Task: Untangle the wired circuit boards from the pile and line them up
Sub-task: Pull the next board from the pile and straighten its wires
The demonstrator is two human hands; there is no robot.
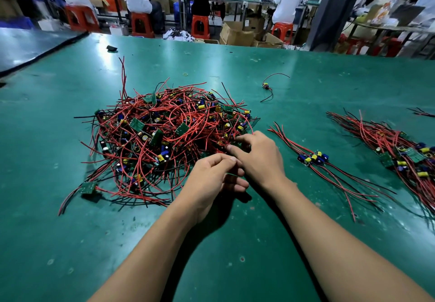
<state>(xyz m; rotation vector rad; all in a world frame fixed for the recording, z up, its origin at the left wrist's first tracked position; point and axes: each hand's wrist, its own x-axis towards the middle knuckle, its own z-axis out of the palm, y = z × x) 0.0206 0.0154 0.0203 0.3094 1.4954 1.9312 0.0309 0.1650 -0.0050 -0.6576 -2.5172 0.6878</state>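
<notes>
On the green surface lies a big pile of wired circuit boards, their red and black wires tangled together. Both hands are at the near right edge of this pile. The left hand has its fingers curled and pinches a small green circuit board, mostly hidden. The right hand touches the left one and its curled fingers reach into the wires; I cannot tell whether it holds something. To the right, a small lined-up group lies apart from the pile, and further right a larger bundle. One single board lies behind.
</notes>
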